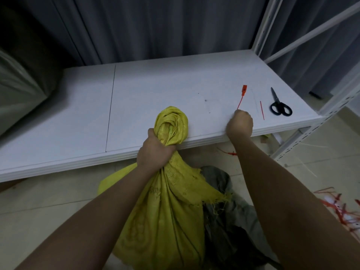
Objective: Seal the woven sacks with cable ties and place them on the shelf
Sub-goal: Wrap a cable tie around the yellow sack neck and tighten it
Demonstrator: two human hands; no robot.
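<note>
faint printing is showing on the side of the yellow woven plastic sack (165, 221), too blurred to read; no other writing is legible anywhere.

the left hand (153, 152) is reaching forward from the near left with the arm almost straight, its fingers and thumb curling tightly round the gathered neck of the sack. the bunched top of the sack is sticking up past the fist and leaning against the near edge of the white flat shelf board (155, 86), while the body of the sack is hanging below on the pale tiled floor (39, 201), beside a dark grey-green sack (224, 221) lying just to its right.

the right hand (239, 124) is resting at the near edge of the board, right of the sack, knuckles up, fingers curling in and pinching the thin tail of a red plastic cable tie (242, 96). the tie is running away from the fist toward the far right, its square head lying flat on the board.

a short red offcut strip (262, 110) is lying just right of the hand, and black-handled scissors (279, 106) are lying beyond it near the right end of the board, close to the white perforated metal upright (331, 106). the middle and left of the board are lying bare up to a large grey sack (21, 90) at the far left. grey curtains (155, 26) are hanging behind. loose red ties (339, 207) are scattering on the floor at near right.
</note>
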